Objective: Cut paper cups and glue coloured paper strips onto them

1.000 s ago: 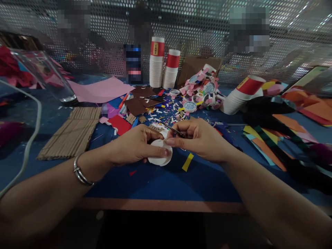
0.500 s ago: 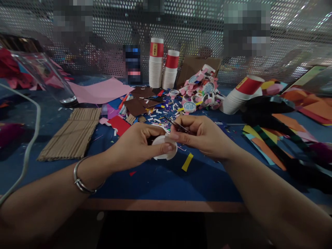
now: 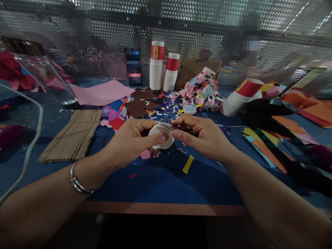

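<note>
Close in front of me, my left hand point(image 3: 141, 136) pinches a white round paper cup bottom point(image 3: 158, 141) between thumb and fingers. Pink and brown bits point(image 3: 149, 154) show just under its lower edge. At the cup bottom's upper right rim, my right hand point(image 3: 198, 135) is closed around small dark scissors point(image 3: 169, 126). Their blades touch or overlap the rim; the handles are mostly hidden by my fingers. Below the hands, a yellow paper strip point(image 3: 188, 164) lies on the blue table point(image 3: 160, 188).
Behind the hands lie many paper scraps point(image 3: 155, 110) and a heap of pink-and-white cut cups point(image 3: 201, 90). Paper cup stacks point(image 3: 157, 69) stand at the back; another stack point(image 3: 237, 100) leans right. Corrugated cardboard point(image 3: 72, 136), a glass vase point(image 3: 57, 83) and a white cable point(image 3: 35, 138) are left.
The cup bottom has turned and risen slightly, and pink bits now show beneath it. My right hand has shifted, bringing the scissors flatter against the rim.
</note>
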Motion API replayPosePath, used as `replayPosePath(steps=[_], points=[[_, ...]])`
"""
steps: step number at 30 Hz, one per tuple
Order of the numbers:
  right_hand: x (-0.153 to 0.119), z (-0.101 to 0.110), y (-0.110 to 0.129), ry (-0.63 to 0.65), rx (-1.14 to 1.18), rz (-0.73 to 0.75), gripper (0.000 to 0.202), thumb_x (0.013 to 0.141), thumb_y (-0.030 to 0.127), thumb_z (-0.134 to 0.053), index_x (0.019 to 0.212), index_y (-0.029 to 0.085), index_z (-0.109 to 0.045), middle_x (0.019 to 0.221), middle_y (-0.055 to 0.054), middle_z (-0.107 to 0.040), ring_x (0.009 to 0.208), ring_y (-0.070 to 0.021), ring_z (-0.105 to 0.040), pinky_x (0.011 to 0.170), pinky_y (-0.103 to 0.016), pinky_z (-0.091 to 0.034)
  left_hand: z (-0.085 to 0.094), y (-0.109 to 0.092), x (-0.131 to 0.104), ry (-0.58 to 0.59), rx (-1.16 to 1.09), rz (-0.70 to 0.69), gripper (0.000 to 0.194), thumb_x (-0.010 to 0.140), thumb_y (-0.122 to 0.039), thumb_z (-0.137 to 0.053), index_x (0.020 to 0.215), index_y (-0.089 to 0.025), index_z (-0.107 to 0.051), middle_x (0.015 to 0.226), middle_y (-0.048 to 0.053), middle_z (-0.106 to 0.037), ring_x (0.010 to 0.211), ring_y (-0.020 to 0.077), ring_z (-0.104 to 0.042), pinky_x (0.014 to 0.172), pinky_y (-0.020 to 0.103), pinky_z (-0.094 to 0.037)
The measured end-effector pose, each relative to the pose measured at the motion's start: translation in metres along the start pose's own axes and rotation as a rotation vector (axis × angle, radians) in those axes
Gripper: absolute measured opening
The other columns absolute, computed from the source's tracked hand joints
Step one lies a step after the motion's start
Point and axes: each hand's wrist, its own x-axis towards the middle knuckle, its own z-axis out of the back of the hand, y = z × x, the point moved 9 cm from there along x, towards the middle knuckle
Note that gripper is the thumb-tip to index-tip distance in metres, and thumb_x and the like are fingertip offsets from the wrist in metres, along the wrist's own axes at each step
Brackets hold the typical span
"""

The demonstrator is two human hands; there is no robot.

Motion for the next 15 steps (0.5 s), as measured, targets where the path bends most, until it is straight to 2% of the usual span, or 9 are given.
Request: replayPosePath(steps=[7, 10, 15], points=[[0.000, 0.001, 0.001, 0.043, -0.003, 0.014, 0.045, 0.093, 0.060, -0.073, 0.112, 0.019, -0.076, 0.105, -0.007, -0.076, 0.092, -0.0201, -0.066, 0.075, -0.028, -0.050, 0.002, -0.005, 0.000, 0.009, 0.021, -0.044, 0.025, 0.079, -0.033, -0.086, 0.085, -0.014, -0.071, 0.071, 0.003, -0.073, 0.059, 0.0153, -0.069, 0.058, 0.026, -0.057], [0.001, 0.001, 0.001, 0.054, -0.016, 0.018, 0.044, 0.093, 0.059, -0.074, 0.110, 0.019, -0.077, 0.103, -0.006, -0.077, 0.090, -0.0204, -0.066, 0.075, -0.028, -0.051, 0.003, -0.005, 0.001, 0.016, 0.028, -0.054, 0.023, 0.084, -0.035, -0.080, 0.085, -0.014, -0.070, 0.070, 0.003, -0.073, 0.058, 0.0149, -0.068, 0.058, 0.026, -0.057], [0.000, -0.002, 0.000, 0.077, 0.011, 0.000, 0.043, 0.091, 0.057, -0.076, 0.110, 0.018, -0.078, 0.097, -0.004, -0.077, 0.082, -0.0179, -0.065, 0.073, -0.028, -0.051, 0.001, -0.012, -0.001, 0.039, 0.173, -0.113, 0.017, 0.089, -0.030, -0.072, 0.085, -0.014, -0.069, 0.074, 0.003, -0.070, 0.062, 0.0140, -0.068, 0.059, 0.025, -0.056]])
